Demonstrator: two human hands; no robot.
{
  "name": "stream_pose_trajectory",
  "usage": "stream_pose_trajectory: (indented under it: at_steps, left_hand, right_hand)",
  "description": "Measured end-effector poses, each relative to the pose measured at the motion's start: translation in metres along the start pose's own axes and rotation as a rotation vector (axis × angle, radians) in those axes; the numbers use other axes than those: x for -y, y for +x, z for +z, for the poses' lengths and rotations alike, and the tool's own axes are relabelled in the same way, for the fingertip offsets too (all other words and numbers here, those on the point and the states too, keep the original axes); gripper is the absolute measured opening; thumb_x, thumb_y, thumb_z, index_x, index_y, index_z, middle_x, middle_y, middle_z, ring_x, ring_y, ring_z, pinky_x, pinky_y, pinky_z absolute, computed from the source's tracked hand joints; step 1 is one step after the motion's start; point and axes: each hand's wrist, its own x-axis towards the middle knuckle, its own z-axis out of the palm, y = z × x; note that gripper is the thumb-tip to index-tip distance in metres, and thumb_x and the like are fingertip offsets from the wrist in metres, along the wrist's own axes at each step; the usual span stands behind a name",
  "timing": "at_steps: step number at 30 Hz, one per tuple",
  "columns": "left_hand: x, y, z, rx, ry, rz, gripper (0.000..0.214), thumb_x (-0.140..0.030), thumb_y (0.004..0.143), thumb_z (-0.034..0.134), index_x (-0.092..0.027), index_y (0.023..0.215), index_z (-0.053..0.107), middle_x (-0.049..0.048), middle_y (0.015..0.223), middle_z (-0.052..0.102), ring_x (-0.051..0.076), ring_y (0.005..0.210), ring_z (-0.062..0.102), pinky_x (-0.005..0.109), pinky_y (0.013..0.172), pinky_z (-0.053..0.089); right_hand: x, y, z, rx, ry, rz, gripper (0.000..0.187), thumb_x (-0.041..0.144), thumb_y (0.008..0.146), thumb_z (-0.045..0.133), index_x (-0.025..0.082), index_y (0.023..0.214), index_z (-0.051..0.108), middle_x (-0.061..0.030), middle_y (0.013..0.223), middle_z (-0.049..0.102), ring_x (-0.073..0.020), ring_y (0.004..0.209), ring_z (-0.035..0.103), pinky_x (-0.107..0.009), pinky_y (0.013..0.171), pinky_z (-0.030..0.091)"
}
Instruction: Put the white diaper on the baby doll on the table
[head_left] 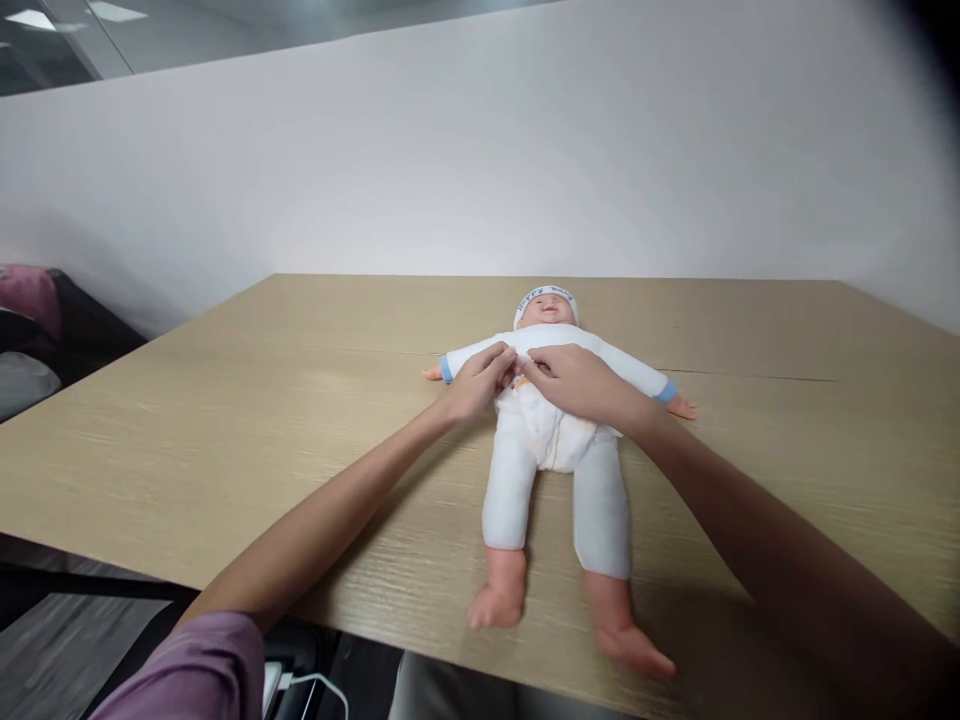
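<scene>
A baby doll (555, 440) in a white suit with blue cuffs and a white cap lies on its back on a light wooden table (225, 430), head away from me, bare feet near the front edge. My left hand (480, 380) and my right hand (574, 378) meet on the doll's chest. The fingers of both hands are closed, pinching the white fabric of the suit at the chest. A diaper shows at the doll's hips, just below my hands.
A plain white wall (480, 170) rises behind the table. At the far left stands a dark seat with a pink cushion (30, 295). White cables (315, 690) hang below the table's front edge, near my purple sleeve (195, 670).
</scene>
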Motion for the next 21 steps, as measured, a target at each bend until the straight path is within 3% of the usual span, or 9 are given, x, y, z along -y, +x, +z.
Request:
stream_pose_trajectory:
  at_steps: [4,7,10,13,15,17,19,21]
  left_hand:
    - [0.018,-0.010,-0.004,-0.010,-0.019,0.043,0.044,-0.062,0.097,0.059,-0.021,0.088,0.046,-0.0023,0.080,0.044,0.013,0.073,0.042,0.028,0.070,0.038]
    - [0.025,-0.013,-0.006,0.014,0.072,0.062,0.043,-0.060,0.094,0.066,-0.021,0.090,0.048,-0.0024,0.083,0.047,0.012,0.074,0.042,0.027,0.070,0.036]
    - [0.013,-0.017,-0.006,-0.082,0.156,0.072,0.040,-0.054,0.093,0.069,-0.021,0.089,0.047,-0.0031,0.081,0.048,0.012,0.071,0.041,0.027,0.068,0.036]
    - [-0.016,-0.033,0.000,-0.175,0.239,0.142,0.033,-0.048,0.095,0.068,-0.021,0.090,0.048,-0.0016,0.084,0.053,0.013,0.073,0.044,0.028,0.070,0.038]
    - [-0.038,-0.053,0.005,-0.076,0.297,0.214,0.028,-0.046,0.103,0.057,-0.021,0.091,0.054,0.0011,0.088,0.059,0.015,0.078,0.049,0.029,0.075,0.042]
    - [-0.052,-0.074,0.010,0.145,0.380,0.263,0.033,-0.042,0.110,0.042,-0.020,0.093,0.060,0.0039,0.092,0.064,0.018,0.089,0.054,0.032,0.085,0.044]
    - [-0.056,-0.090,0.014,0.353,0.483,0.255,0.039,-0.039,0.112,0.034,-0.021,0.096,0.066,0.0054,0.094,0.068,0.020,0.096,0.055,0.036,0.093,0.043]
    - [-0.050,-0.099,0.017,0.426,0.560,0.212,0.037,-0.038,0.111,0.038,-0.022,0.099,0.069,0.0057,0.094,0.070,0.022,0.097,0.054,0.038,0.095,0.043]
  right_hand:
    - [-0.003,0.001,0.002,-0.064,0.005,0.039,0.040,0.034,0.093,0.055,0.023,0.064,0.030,0.0022,0.058,0.044,-0.0158,0.060,0.037,-0.035,0.059,0.022]
    - [-0.008,0.006,0.003,-0.151,0.038,0.051,0.032,0.024,0.082,0.059,0.024,0.069,0.030,0.0039,0.062,0.043,-0.0156,0.062,0.038,-0.033,0.060,0.024]
    - [-0.007,0.003,-0.001,-0.230,0.067,0.020,0.025,0.013,0.076,0.056,0.025,0.075,0.034,0.0042,0.068,0.047,-0.0159,0.064,0.042,-0.032,0.061,0.029]
    - [0.008,-0.025,-0.008,-0.298,0.116,-0.049,0.021,0.010,0.078,0.055,0.025,0.080,0.042,0.0025,0.076,0.053,-0.0169,0.069,0.050,-0.032,0.064,0.036]
    - [0.021,-0.058,-0.009,-0.283,0.165,-0.117,0.015,0.013,0.084,0.058,0.025,0.087,0.049,0.0007,0.082,0.059,-0.0179,0.073,0.056,-0.032,0.068,0.043]
    - [0.028,-0.095,-0.005,-0.176,0.197,-0.169,0.010,0.022,0.092,0.063,0.026,0.096,0.054,-0.0008,0.090,0.065,-0.0177,0.073,0.060,-0.032,0.070,0.048]
    - [0.026,-0.126,0.002,-0.050,0.180,-0.168,0.008,0.025,0.096,0.063,0.026,0.101,0.057,-0.0013,0.094,0.069,-0.0175,0.074,0.063,-0.032,0.072,0.050]
    - [0.014,-0.145,0.009,-0.005,0.130,-0.121,0.004,0.026,0.098,0.061,0.026,0.101,0.060,-0.0013,0.091,0.070,-0.0183,0.074,0.064,-0.033,0.071,0.050]
